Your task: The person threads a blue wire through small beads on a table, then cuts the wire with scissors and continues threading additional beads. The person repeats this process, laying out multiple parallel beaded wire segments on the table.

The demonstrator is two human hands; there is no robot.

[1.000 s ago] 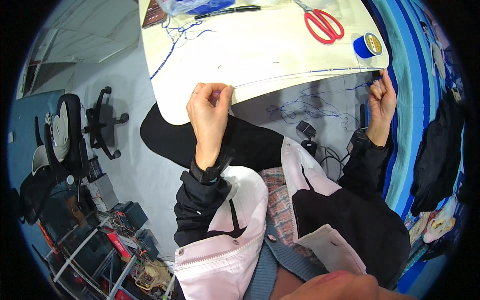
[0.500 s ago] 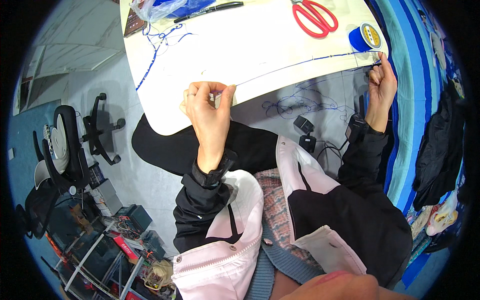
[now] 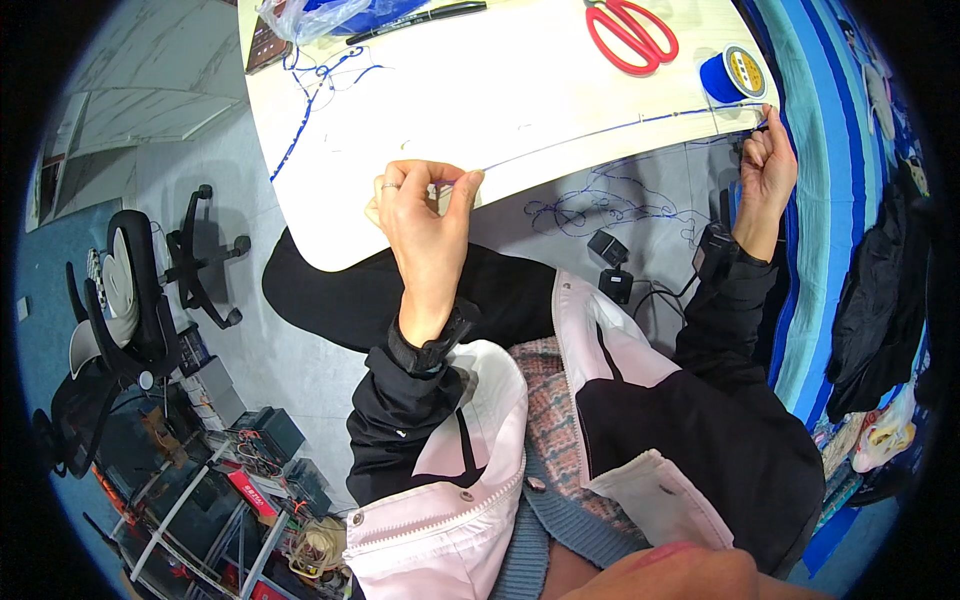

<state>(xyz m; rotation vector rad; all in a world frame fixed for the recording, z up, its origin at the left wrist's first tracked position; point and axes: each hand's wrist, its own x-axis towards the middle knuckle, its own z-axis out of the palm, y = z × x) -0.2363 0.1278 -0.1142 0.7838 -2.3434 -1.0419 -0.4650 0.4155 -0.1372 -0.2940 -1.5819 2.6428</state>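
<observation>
A thin blue cord (image 3: 590,133) runs taut along the near edge of the table, with small spots on it that could be knots or beads. Its left end is pinched between thumb and forefinger of my left hand (image 3: 425,215), which wears a ring. At the table's right corner my right hand (image 3: 768,170) pinches the other end, fingers curled. Just beyond that hand lies a spool of blue cord (image 3: 715,78) on its side. A tangle of thin blue cord (image 3: 630,208) shows below the table edge, near my right forearm.
Red-handled scissors (image 3: 630,38) lie on the pale table (image 3: 440,100). A black pen (image 3: 420,22), a clear plastic bag (image 3: 320,22), a phone (image 3: 268,45) and more knotted blue cord (image 3: 305,120) are at far left. Black power adapters (image 3: 610,265) sit below; blue striped fabric (image 3: 815,200) hangs right.
My left hand has shifted slightly to the right, still pinching the cord. More of the stretch near it now looks blue. My right hand has barely moved.
</observation>
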